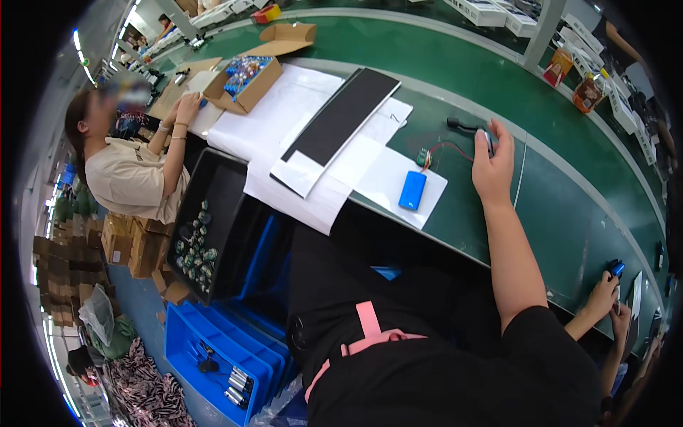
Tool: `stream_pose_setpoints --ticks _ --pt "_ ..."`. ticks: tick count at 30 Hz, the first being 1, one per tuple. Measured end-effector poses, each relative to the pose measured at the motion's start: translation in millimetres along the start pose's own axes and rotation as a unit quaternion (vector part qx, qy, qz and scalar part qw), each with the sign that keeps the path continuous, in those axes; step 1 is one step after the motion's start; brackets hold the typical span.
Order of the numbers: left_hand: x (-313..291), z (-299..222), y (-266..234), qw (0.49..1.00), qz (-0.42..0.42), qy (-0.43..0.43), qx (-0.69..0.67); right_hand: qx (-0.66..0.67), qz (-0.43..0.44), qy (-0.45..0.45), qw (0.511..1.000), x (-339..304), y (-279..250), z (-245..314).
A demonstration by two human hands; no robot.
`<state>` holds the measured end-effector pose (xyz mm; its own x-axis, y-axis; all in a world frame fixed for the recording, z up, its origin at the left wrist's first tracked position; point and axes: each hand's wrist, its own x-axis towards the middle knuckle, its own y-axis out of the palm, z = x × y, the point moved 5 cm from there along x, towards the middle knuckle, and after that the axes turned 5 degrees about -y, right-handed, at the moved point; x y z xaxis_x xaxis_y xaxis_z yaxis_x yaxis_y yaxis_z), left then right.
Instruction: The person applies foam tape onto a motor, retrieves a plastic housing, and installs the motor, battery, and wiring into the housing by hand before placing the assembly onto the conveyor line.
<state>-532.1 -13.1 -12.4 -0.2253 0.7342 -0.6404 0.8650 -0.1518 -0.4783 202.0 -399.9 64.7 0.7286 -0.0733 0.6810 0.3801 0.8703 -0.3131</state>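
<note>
My right hand is over the green table, its thumb and fingers closed around a black cable with a dark plug at its free end. Part of the cable is hidden in the fingers. Red and dark wires run from near this hand to a small green circuit board. Just below the board, a blue battery pack rests on a white sheet, joined to it by short wires. My left hand is not in view.
A long black-and-white panel lies on white paper to the left. Beyond it stands a cardboard box of small blue parts, near a co-worker. Below left are a black bin of circuit boards and blue crates. Another person's hands work at right.
</note>
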Motion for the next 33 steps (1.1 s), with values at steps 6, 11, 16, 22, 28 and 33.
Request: stream_pose_setpoints --ticks 6,11,16,22,28,33 --pt "-52 -75 -47 0.99 0.039 0.031 -0.128 -0.008 0.001 -0.006 1.0 -3 -4 -1" --pt "-133 -177 -74 0.947 0.211 0.125 -0.207 -0.012 -0.006 -0.001 1.0 7 -11 10" --pt "-223 -288 107 0.84 0.463 0.28 -0.038 0.053 -0.007 0.037 0.998 11 -11 12" --pt "-285 -329 435 0.779 0.61 0.136 -0.054 0.258 0.107 0.11 0.954 -6 -3 21" --pt "-390 -271 599 0.685 0.726 -0.013 0.049 0.385 0.208 0.162 0.885 21 -14 62" --pt "-415 -255 637 0.637 0.765 -0.002 0.095 0.417 0.174 0.215 0.866 46 -26 55"
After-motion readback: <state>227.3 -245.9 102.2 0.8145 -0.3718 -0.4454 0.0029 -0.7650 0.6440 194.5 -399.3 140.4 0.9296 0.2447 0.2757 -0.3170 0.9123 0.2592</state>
